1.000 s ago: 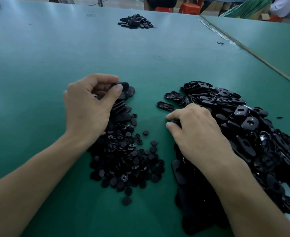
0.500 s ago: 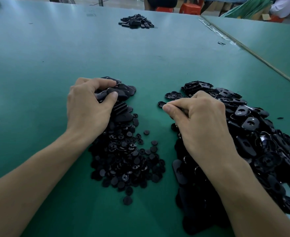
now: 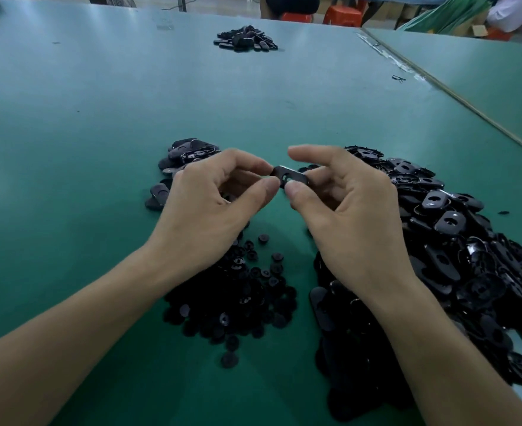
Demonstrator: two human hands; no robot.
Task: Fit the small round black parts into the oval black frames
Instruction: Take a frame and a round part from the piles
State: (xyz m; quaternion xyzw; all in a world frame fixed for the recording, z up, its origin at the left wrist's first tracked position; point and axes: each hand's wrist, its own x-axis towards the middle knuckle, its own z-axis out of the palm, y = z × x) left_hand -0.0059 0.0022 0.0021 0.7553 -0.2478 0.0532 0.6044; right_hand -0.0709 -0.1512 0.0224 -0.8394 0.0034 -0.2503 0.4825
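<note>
Over the desk (image 3: 99,149), I am pinching one oval frame (image 3: 290,177) between the fingers of my left hand (image 3: 204,210) and right hand (image 3: 355,216), holding its hole face-up and steady.

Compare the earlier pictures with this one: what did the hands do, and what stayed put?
The right hand lifted an oval frame from the frame pile toward the middle. The left hand left the finished stack and came across to pinch its free end. The round parts stayed put.

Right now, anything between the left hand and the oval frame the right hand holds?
Nothing visible. The left hand pinches one end of the oval frame, the right hand the other.
</note>
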